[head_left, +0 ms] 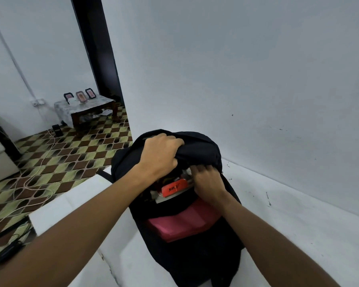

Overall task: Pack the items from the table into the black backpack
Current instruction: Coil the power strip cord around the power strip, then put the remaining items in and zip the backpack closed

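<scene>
The black backpack (pixel 187 251) stands on the white table (pixel 298 235), with its main compartment open. My left hand (pixel 160 156) grips the top flap of the backpack and holds it up. My right hand (pixel 207 181) has its fingers curled at the right edge of the opening, just under the flap; what they pinch is hidden. Inside the opening lies an orange packet (pixel 174 188) with white things around it. A pink flat item (pixel 184 222) sits in the front pocket below.
The table stands against a pale wall (pixel 257 79). To the left the patterned floor (pixel 60 162) carries loose white cables and a low side table (pixel 85 108) with picture frames. A dark object (pixel 8 251) lies at the lower left.
</scene>
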A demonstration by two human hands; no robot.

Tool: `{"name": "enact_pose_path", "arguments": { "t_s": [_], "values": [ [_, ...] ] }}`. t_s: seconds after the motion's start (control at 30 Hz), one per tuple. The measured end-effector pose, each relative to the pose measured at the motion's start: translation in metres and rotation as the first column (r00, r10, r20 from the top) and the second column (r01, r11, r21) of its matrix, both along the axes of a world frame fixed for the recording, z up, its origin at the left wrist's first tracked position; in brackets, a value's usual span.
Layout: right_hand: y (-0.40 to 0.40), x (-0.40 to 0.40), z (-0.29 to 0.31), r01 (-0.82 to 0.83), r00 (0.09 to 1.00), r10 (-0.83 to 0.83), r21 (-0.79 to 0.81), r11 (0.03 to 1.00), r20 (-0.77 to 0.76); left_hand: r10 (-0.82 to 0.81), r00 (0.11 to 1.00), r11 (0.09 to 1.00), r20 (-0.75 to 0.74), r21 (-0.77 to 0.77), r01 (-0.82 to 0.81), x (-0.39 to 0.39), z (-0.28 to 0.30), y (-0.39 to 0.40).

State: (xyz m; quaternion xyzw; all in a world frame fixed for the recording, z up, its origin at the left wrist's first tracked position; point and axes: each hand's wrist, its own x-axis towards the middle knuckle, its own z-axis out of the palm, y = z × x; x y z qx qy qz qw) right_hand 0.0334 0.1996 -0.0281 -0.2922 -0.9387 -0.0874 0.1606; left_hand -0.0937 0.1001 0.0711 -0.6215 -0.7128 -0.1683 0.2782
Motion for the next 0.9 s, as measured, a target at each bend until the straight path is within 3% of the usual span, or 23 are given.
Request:
{"name": "enact_pose_path", "arguments": {
  "t_s": [0.13, 0.23, 0.33, 0.57, 0.63, 0.77, 0.83, 0.9],
  "values": [
    [0.033, -0.001, -0.003, -0.103, 0.995, 0.101, -0.131, 0.986, -0.023, -0.034, 0.999, 0.999, -0.023, -0.022, 0.034, -0.004, -0.002, -0.001],
    [0.028, -0.005, -0.003, -0.081, 0.969, 0.03, -0.201, 0.976, -0.244, -0.048, 0.999, 0.998, -0.014, -0.03, 0.048, -0.001, -0.003, 0.002],
    [0.025, -0.013, -0.008, 0.017, 0.965, -0.094, -0.298, 0.954, -0.245, -0.064, 0.998, 0.997, -0.019, -0.033, 0.064, 0.0, -0.004, 0.003],
    [0.017, -0.038, -0.018, 0.096, 0.99, -0.096, -0.003, 0.995, -0.102, -0.115, 0.993, 0.993, -0.027, 0.003, 0.115, -0.007, -0.008, -0.009],
    [0.017, -0.041, -0.013, 0.078, 0.993, -0.082, -0.047, 0.996, -0.079, -0.094, 0.995, 0.996, -0.026, -0.001, 0.094, -0.01, -0.008, -0.011],
    [0.017, -0.009, -0.007, -0.119, 0.991, 0.108, -0.159, 0.98, -0.074, -0.031, 0.999, 0.998, 0.019, -0.056, 0.032, -0.002, -0.012, -0.015],
    [0.012, 0.026, -0.008, -0.238, 0.962, 0.224, -0.077, 0.968, -0.159, 0.043, 0.998, 0.984, 0.052, -0.175, -0.033, 0.006, -0.012, -0.022],
    [-0.002, 0.066, -0.007, -0.142, 0.916, 0.142, 0.027, 0.99, -0.377, 0.139, 0.99, 0.954, -0.027, -0.264, -0.141, 0.006, -0.018, -0.032]
  ]
}}
